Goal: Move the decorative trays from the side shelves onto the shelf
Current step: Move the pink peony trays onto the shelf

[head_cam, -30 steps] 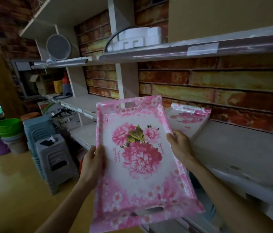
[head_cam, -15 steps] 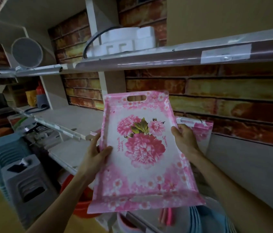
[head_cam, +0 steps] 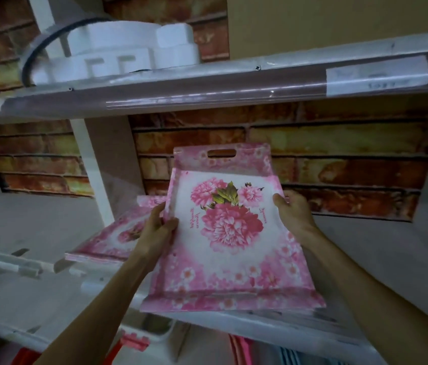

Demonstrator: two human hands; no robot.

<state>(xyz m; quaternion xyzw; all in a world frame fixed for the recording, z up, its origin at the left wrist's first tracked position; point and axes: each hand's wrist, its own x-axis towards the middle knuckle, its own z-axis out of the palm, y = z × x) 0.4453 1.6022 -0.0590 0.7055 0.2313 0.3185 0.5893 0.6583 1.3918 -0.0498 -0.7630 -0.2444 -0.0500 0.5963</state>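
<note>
I hold a pink floral tray (head_cam: 230, 233) in the centre of the frame, one hand on each long side; my left hand (head_cam: 155, 230) grips the left rim with the thumb curled over the edge and the fingers hidden beneath; my right hand (head_cam: 293, 210) grips the right rim the same way, thumb on top; both hands are closed on the tray and hold nothing else. The tray is tipped, its far end with the cut-out handle raised against the brick-patterned back wall (head_cam: 339, 159), its near end low over the front edge of the grey shelf (head_cam: 381, 248); I judge it is held by the sides like this so it can be lowered flat without trapping my fingers.

To the left of centre, partly hidden behind my left hand, a second pink floral tray (head_cam: 113, 239) lies on the same shelf level, beside a white upright post (head_cam: 89, 164); it looks tilted, and whether it rests on more trays I cannot tell. Both trays carry nothing inside them.

Across the top of the frame runs an upper shelf (head_cam: 207, 88) with a paper label at upper right; on it, at upper left, sit white foam blocks (head_cam: 118, 54) with a dark curved band (head_cam: 39, 46) round them. At the bottom edge, striped and red items show below the shelf, too blurred to name.
</note>
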